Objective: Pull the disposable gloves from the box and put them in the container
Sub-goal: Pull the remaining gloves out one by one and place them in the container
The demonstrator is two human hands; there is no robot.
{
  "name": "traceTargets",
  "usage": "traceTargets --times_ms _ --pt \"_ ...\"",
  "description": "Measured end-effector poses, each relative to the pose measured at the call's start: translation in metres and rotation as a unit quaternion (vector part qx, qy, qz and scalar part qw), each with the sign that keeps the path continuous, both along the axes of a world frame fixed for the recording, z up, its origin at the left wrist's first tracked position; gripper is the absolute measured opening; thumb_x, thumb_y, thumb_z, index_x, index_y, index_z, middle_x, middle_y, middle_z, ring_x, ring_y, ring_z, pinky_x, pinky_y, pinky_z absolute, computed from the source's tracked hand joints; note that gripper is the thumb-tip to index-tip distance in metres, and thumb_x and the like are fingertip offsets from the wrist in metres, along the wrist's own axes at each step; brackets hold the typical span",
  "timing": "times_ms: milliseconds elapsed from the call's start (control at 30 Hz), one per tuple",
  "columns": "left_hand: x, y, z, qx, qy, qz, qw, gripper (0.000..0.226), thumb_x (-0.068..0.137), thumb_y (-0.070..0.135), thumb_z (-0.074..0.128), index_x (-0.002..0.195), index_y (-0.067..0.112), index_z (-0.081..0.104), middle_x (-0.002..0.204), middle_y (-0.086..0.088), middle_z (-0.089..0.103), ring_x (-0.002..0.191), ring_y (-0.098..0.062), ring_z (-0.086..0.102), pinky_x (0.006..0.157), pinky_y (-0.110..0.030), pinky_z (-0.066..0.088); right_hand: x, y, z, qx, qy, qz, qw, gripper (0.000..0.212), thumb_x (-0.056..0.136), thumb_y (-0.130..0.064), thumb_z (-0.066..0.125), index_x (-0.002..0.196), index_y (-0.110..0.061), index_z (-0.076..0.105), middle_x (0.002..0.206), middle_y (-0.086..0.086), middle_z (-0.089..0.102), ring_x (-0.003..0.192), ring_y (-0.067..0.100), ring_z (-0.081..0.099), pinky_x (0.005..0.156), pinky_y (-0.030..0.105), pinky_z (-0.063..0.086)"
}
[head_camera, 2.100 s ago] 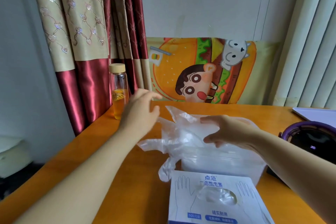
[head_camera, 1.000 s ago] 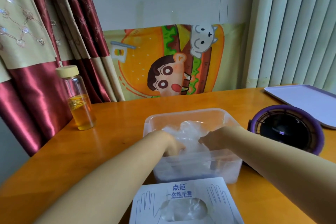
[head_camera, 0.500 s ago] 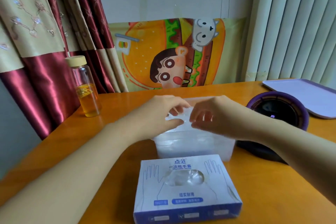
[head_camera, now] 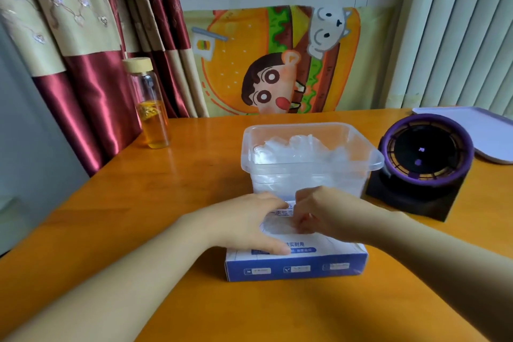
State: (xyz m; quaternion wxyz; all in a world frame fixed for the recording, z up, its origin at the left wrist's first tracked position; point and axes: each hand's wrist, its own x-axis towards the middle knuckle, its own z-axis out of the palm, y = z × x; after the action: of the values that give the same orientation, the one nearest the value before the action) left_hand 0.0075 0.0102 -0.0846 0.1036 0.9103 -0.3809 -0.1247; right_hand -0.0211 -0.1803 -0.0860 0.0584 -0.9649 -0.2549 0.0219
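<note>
Both hands have dropped from the container (head_camera: 305, 183) to the box (head_camera: 297, 266) at lower centre: your left hand (head_camera: 244, 226) lies flat on its top, your right hand (head_camera: 327, 214) curls its fingers at the opening. The gloves (head_camera: 299, 147), earlier draped over the rim, lie inside.

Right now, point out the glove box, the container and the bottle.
glove box (head_camera: 294, 268), head view, blue front face.
container (head_camera: 305, 168), head view, near rim.
bottle (head_camera: 154, 128), head view, liquid-filled lower half.
</note>
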Motion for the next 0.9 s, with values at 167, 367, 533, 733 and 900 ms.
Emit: traceTargets --times_ms 167,367,533,733,900 --pt "-0.001 0.001 -0.004 -0.039 0.031 0.011 0.999 0.081 0.075 0.064 0.067 0.143 0.037 0.034 0.144 0.018 0.042 0.125 -0.003 0.044 0.105 -0.029 0.042 -0.007 -0.007 0.007 0.061 -0.05 -0.009 0.997 0.012 0.096 -0.025 0.052 0.1 -0.021 0.063 0.1 -0.009 0.049 0.081 0.013 0.054 0.073 0.023 0.045" --pt "-0.002 -0.001 -0.003 -0.036 0.023 0.017 0.999 0.085 0.075 0.061 0.068 0.146 0.037 0.028 0.15 0.018 0.035 0.132 -0.006 0.039 0.105 -0.025 0.034 -0.013 -0.005 0.031 0.18 -0.081 -0.036 0.98 0.003 0.096 -0.026 0.052 0.094 -0.028 0.054 0.096 -0.014 0.05 0.071 0.002 0.051 0.063 0.015 0.041" --pt "0.0 0.001 -0.008 -0.038 0.027 0.026 0.999 0.092 0.074 0.064 0.068 0.149 0.036 0.024 0.152 0.018 0.032 0.133 -0.003 0.036 0.105 -0.023 0.033 -0.011 -0.005 0.004 0.069 0.001 -0.061 0.996 0.033 0.085 -0.044 0.063 0.115 -0.029 0.063 0.111 -0.014 0.056 0.07 -0.006 0.045 0.058 0.01 0.036" --pt "-0.002 0.002 -0.008 -0.063 0.043 0.036 0.996 0.085 0.073 0.062 0.07 0.144 0.039 0.028 0.147 0.02 0.039 0.126 -0.002 0.045 0.094 -0.017 0.04 -0.013 0.003 0.007 0.213 -0.097 -0.079 0.969 0.016 0.089 -0.031 0.061 0.096 -0.022 0.073 0.088 -0.015 0.058 0.076 0.0 0.055 0.071 0.017 0.049" --pt "-0.004 0.002 -0.006 -0.093 0.071 0.032 0.993 0.067 0.073 0.059 0.073 0.129 0.042 0.04 0.13 0.023 0.053 0.111 0.001 0.055 0.091 -0.019 0.048 -0.014 0.008 0.009 0.316 -0.14 -0.117 0.931 0.01 0.09 -0.021 0.062 0.092 -0.019 0.071 0.089 -0.009 0.064 0.08 0.001 0.059 0.073 0.007 0.045"
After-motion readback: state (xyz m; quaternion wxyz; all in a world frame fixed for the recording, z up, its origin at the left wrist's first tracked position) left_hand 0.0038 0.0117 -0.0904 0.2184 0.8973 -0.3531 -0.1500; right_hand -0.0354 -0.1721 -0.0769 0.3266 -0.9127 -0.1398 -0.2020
